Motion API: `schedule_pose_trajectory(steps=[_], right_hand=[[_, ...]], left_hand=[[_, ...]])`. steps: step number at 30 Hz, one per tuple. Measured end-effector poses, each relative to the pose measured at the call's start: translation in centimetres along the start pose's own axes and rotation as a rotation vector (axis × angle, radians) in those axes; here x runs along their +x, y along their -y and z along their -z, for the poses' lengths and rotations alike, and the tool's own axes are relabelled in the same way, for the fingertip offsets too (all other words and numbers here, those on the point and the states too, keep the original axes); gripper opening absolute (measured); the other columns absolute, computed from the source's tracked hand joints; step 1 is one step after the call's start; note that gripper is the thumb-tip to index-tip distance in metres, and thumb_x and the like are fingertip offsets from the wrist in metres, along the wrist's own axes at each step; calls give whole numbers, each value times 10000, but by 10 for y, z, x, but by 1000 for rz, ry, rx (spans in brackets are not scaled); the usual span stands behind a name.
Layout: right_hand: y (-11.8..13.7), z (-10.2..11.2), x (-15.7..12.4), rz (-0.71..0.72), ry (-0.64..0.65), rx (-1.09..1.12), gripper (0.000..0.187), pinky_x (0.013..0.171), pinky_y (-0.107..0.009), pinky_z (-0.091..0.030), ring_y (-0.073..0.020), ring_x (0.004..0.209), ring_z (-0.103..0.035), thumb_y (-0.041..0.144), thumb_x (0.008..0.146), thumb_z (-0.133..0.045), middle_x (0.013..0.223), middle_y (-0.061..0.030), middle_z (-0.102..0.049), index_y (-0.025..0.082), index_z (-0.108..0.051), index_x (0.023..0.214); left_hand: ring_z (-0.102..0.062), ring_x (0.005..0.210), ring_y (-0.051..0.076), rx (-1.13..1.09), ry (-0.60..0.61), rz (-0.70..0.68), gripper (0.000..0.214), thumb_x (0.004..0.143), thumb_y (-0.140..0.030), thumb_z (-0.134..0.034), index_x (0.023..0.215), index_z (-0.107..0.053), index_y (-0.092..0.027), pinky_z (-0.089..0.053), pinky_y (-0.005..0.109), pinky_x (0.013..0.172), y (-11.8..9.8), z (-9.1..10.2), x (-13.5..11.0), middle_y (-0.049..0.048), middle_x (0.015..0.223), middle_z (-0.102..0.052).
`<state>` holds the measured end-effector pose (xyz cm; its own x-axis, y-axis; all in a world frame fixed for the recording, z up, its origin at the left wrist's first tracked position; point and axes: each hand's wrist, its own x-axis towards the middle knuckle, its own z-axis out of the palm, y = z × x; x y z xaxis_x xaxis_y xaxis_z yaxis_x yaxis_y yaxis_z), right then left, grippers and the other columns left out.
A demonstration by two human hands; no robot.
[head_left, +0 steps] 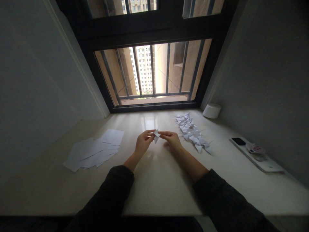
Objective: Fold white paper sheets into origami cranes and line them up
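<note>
A small folded white paper crane [156, 136] is held up between both hands, over the middle of the pale sill. My left hand [144, 140] pinches its left side with closed fingers. From the right, my right hand [172, 138] grips the other side between thumb and fingers. Just beyond my right hand lies a long cluster of folded paper cranes [191, 130] with pointed tips. Off to the left of my left hand, loose white paper sheets [96, 151] overlap in a flat, fanned pile.
A white phone [258, 156] with a round grip on its back lies at the right by the wall. Behind it stands a small white round object [211, 111] in the corner. A dark-framed window [154, 108] with bars closes off the far side.
</note>
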<state>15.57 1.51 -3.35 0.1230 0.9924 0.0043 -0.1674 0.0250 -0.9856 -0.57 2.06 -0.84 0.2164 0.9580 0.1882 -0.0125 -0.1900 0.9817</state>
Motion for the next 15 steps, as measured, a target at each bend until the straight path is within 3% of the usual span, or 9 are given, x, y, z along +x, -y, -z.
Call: schedule_pose_trajectory(steps=[4,7,11,15], right_hand=[[6,-3,-2,59,29,29,338,523,-255,-464,-203,704,-641,382,532,-776,798,-74,-731,188,-748,807],[11,-6,-5,82,30,37,329,653,-301,-484,-216,758,-643,379,535,-782,796,-74,-733,186,-750,800],[11,-11,-6,93,-12,59,330,681,-311,-464,-191,720,-627,393,553,-774,796,-74,-732,182,-748,805],[6,-14,-6,105,-67,157,341,653,-286,-445,-155,678,-609,377,571,-770,793,-60,-725,180,-734,847]], left_hand=[[-657,801,201,55,-44,-23,378,679,-388,-700,994,-700,-179,-503,293,699,4,2,3,95,974,-702],[-655,806,207,32,-91,-14,346,672,-407,-701,928,-723,-175,-501,304,708,7,3,4,91,910,-715],[-656,768,195,-22,-129,19,345,652,-411,-716,896,-724,-168,-496,303,693,6,1,3,86,859,-720],[-654,744,182,-56,-113,24,449,630,-379,-744,1022,-675,-171,-485,294,689,3,-4,-1,79,813,-720]])
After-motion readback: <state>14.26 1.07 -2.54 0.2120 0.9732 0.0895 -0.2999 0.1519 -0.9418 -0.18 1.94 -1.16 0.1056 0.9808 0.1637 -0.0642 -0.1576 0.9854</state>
